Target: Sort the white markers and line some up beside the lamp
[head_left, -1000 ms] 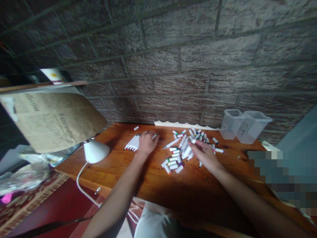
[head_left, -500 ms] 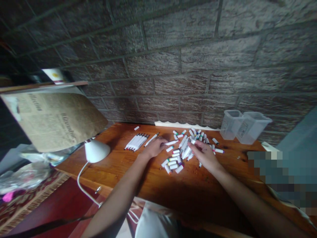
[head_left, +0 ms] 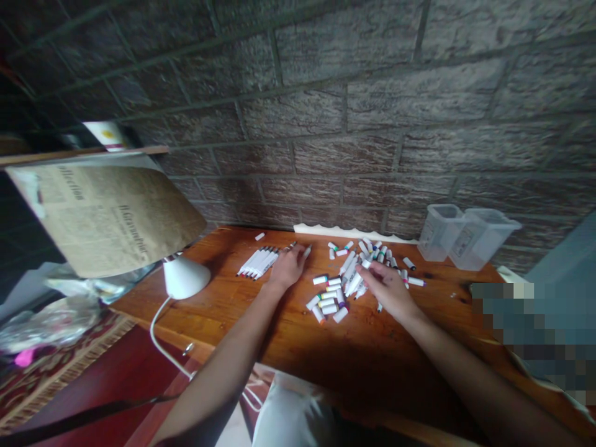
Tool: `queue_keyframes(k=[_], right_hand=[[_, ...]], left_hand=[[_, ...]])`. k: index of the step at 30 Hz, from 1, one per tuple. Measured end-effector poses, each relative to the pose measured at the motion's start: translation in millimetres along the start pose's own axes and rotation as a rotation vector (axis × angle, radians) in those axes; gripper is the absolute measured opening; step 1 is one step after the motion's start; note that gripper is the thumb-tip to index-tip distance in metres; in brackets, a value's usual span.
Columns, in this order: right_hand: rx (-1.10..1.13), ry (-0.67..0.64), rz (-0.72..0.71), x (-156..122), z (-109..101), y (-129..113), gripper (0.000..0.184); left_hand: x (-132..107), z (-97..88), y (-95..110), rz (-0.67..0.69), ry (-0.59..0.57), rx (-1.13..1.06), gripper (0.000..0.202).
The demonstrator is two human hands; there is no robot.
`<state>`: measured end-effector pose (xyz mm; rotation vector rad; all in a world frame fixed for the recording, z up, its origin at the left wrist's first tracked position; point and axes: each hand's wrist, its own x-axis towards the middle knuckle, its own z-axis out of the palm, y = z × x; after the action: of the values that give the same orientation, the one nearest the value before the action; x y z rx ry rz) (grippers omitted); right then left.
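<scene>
A wooden table (head_left: 288,335) holds a loose pile of white markers and caps (head_left: 342,282) with coloured ends. A neat row of markers (head_left: 258,262) lies to the left of it. My left hand (head_left: 287,268) rests between the row and the pile, its fingers curled over a white marker (head_left: 306,251) whose end sticks out past the fingertips. My right hand (head_left: 387,289) sits at the pile's right side and pinches a small white marker piece (head_left: 365,264) between thumb and fingers.
Two clear plastic containers (head_left: 440,231) (head_left: 484,239) stand at the back right against the brick wall. A white lamp (head_left: 185,277) with its cable sits at the table's left edge under a sheet of newspaper (head_left: 107,214). A white scalloped strip (head_left: 344,233) runs along the wall.
My left hand went from the row to the pile, closed on a long marker and has come back toward the row with it. My right hand has stayed at the pile.
</scene>
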<state>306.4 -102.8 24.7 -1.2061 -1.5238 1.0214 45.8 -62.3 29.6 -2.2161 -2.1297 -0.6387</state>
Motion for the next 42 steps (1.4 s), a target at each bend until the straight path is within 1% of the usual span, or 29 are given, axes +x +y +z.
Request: queue_keyframes(k=[3, 6, 9, 12, 18, 23, 25, 27, 29, 32, 34, 37, 40, 42], right_hand=[[-0.006, -0.002, 0.007, 1, 0, 2, 0.050], [-0.029, -0.015, -0.020, 2, 1, 3, 0.048], [-0.017, -0.024, -0.040, 2, 1, 3, 0.048], [0.006, -0.026, -0.035, 2, 1, 4, 0.048], [0.029, -0.029, -0.033, 2, 0, 3, 0.048], [0.039, -0.023, -0.011, 1, -1, -1, 0.050], [0.052, -0.020, -0.010, 0, -1, -2, 0.050], [0.069, -0.022, -0.011, 0, 0, -3, 0.049], [0.102, -0.028, -0.007, 0, 1, -3, 0.049], [0.181, -0.047, 0.015, 0, 3, -1, 0.048], [0.228, -0.057, 0.031, 0, 4, -1, 0.048], [0.273, -0.071, 0.061, -1, 6, -4, 0.048], [0.293, -0.105, 0.080, -5, 8, -9, 0.050], [0.274, -0.135, 0.089, -7, 9, -11, 0.052]], left_hand=[[0, 0.6, 4, 0.010, -0.091, -0.047, 0.034], [-1, 1.0, 8, 0.019, -0.119, 0.005, 0.028], [0, -0.2, 6, -0.018, -0.103, 0.038, 0.031], [1, -2.1, -2, -0.066, -0.093, 0.069, 0.035], [4, -2.7, -11, -0.100, -0.041, 0.126, 0.045], [7, -4.2, -19, -0.117, -0.023, 0.130, 0.038], [8, -4.0, -21, -0.101, 0.015, 0.095, 0.031], [8, -3.0, -18, -0.021, 0.075, -0.014, 0.025], [5, -2.2, -6, 0.126, 0.121, -0.175, 0.027], [-6, -3.2, 21, 0.382, 0.117, -0.360, 0.035], [-14, -4.8, 38, 0.504, 0.094, -0.408, 0.037], [-23, -6.2, 51, 0.601, 0.057, -0.460, 0.039], [-26, -6.1, 55, 0.670, 0.014, -0.518, 0.036], [-26, -5.9, 56, 0.692, -0.027, -0.539, 0.034]])
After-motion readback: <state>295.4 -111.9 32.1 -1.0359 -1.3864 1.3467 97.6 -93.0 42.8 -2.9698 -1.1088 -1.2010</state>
